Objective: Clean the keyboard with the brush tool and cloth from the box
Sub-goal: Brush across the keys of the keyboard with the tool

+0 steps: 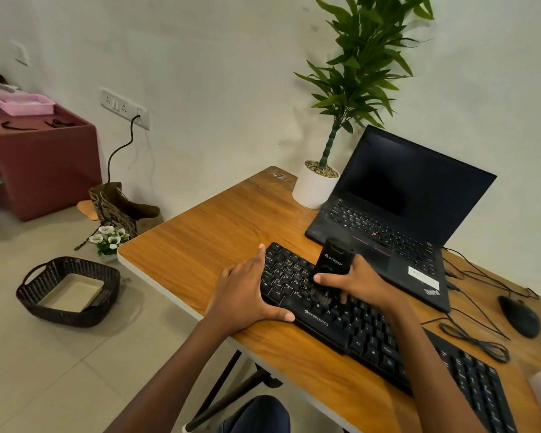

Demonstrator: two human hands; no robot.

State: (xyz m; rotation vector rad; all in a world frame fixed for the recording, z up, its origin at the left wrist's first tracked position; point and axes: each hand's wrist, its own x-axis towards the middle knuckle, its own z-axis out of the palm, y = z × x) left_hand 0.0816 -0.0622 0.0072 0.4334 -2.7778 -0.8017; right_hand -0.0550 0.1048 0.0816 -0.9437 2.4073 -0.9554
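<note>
A black keyboard (372, 332) lies diagonally on the wooden desk (206, 242). My right hand (356, 282) grips a black brush tool (331, 260) held upright, its bristles pressed onto the keys near the keyboard's left half. My left hand (247, 295) rests flat at the keyboard's left end, fingers spread, thumb along the front edge, holding it steady. No cloth is visible.
An open black laptop (397, 207) sits behind the keyboard, next to a potted plant (316, 185). A black mouse (519, 317) and cables lie at right. On the floor at left are a dark wicker basket (69, 292), a paper bag and small flowers.
</note>
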